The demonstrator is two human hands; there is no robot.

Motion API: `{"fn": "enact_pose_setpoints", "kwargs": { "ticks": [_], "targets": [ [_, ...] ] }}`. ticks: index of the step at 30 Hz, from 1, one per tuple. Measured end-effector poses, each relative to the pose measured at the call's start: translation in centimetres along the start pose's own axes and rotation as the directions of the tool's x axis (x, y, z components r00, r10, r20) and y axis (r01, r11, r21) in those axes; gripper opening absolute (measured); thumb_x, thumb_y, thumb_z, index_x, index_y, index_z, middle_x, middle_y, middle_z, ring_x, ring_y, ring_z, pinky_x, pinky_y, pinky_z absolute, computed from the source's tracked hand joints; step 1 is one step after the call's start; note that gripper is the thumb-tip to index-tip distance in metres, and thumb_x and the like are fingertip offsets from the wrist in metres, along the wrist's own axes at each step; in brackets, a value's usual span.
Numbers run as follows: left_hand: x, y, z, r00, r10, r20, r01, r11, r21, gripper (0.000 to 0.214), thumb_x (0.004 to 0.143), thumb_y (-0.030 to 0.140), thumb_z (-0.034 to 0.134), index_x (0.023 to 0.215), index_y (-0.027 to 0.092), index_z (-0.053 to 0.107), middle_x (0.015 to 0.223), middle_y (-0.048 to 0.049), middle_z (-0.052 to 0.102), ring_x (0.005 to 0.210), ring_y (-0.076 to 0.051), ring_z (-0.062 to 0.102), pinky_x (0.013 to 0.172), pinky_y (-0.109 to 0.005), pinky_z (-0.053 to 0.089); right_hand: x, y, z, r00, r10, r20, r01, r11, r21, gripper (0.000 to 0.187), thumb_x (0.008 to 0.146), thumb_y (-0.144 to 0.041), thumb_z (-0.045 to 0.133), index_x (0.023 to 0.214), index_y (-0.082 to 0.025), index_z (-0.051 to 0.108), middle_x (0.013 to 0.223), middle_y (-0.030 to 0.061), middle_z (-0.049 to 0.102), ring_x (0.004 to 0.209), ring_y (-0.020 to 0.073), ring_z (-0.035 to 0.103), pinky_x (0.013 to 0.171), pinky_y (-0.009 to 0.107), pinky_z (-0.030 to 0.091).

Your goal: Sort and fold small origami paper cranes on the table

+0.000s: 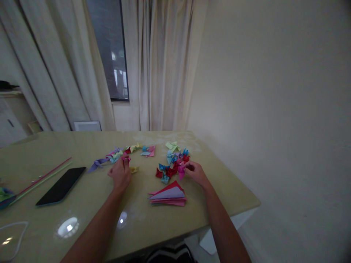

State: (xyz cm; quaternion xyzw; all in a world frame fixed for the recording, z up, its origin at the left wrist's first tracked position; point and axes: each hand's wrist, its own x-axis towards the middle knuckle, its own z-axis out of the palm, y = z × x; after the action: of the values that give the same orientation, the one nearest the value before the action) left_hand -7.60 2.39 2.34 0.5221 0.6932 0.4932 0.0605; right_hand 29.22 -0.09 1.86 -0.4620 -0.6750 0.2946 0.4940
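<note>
My left hand (120,172) rests on the table with its fingers pinched on a small pink folded paper piece (126,158) at the end of a row of folded paper pieces (115,156). My right hand (195,172) is closed on a magenta folded paper piece (181,171) beside a cluster of red, blue and pink folded pieces (171,166). A small yellow piece (134,169) lies just right of my left hand. A stack of pink and lilac paper triangles (168,194) lies between my forearms.
A black phone (61,185) lies face up at the left, with pink and green sticks (45,177) beside it. A white cable (13,233) curls at the near left edge. The table's right edge (236,175) drops off near a bare wall. Curtains and a window stand behind.
</note>
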Motion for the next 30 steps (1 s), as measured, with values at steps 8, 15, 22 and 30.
{"fn": "enact_pose_setpoints", "kwargs": {
  "ticks": [8, 15, 22, 30],
  "targets": [
    [-0.19, 0.57, -0.42, 1.0, 0.029, -0.005, -0.029, 1.0, -0.002, 0.032, 0.109, 0.037, 0.037, 0.109, 0.023, 0.066, 0.106, -0.008, 0.077, 0.112, -0.029, 0.066, 0.106, -0.051, 0.034, -0.05, 0.83, -0.28, 0.999, 0.002, -0.049, -0.01, 0.985, -0.174, 0.012, 0.078, -0.029, 0.065, 0.078, -0.019, 0.071, 0.07, 0.0007, 0.07, 0.064, 0.0161, 0.062, 0.062, 0.026, 0.046],
    [-0.21, 0.39, -0.29, 1.0, 0.011, 0.024, -0.012, 1.0, 0.01, 0.035, 0.109, 0.04, 0.035, 0.108, 0.022, 0.066, 0.108, -0.0091, 0.077, 0.114, -0.03, 0.066, 0.107, -0.054, 0.033, -0.13, 0.37, -0.12, 0.999, 0.007, -0.031, -0.013, 0.979, -0.203, 0.013, 0.08, -0.031, 0.067, 0.079, -0.019, 0.072, 0.07, 0.0005, 0.07, 0.063, 0.0157, 0.061, 0.062, 0.025, 0.045],
    [-0.18, 0.71, -0.5, 1.0, 0.005, 0.029, -0.006, 1.0, 0.028, 0.032, 0.108, 0.036, 0.038, 0.104, 0.022, 0.066, 0.108, -0.0093, 0.077, 0.112, -0.03, 0.067, 0.105, -0.051, 0.035, -0.31, 0.24, -0.22, 1.0, -0.004, -0.006, 0.002, 0.974, -0.228, 0.014, 0.081, -0.032, 0.069, 0.083, -0.018, 0.074, 0.071, 0.0006, 0.07, 0.063, 0.0155, 0.06, 0.062, 0.025, 0.045],
    [-0.37, 0.79, -0.46, 0.998, 0.001, 0.055, -0.002, 1.0, 0.02, 0.033, 0.108, 0.038, 0.037, 0.105, 0.022, 0.066, 0.112, -0.0095, 0.078, 0.114, -0.03, 0.066, 0.108, -0.053, 0.033, -0.23, 0.68, -0.08, 1.0, -0.005, -0.004, 0.004, 0.957, -0.29, 0.017, 0.082, -0.033, 0.07, 0.085, -0.018, 0.078, 0.07, 0.0013, 0.071, 0.062, 0.0161, 0.059, 0.061, 0.026, 0.043]
  ]
}}
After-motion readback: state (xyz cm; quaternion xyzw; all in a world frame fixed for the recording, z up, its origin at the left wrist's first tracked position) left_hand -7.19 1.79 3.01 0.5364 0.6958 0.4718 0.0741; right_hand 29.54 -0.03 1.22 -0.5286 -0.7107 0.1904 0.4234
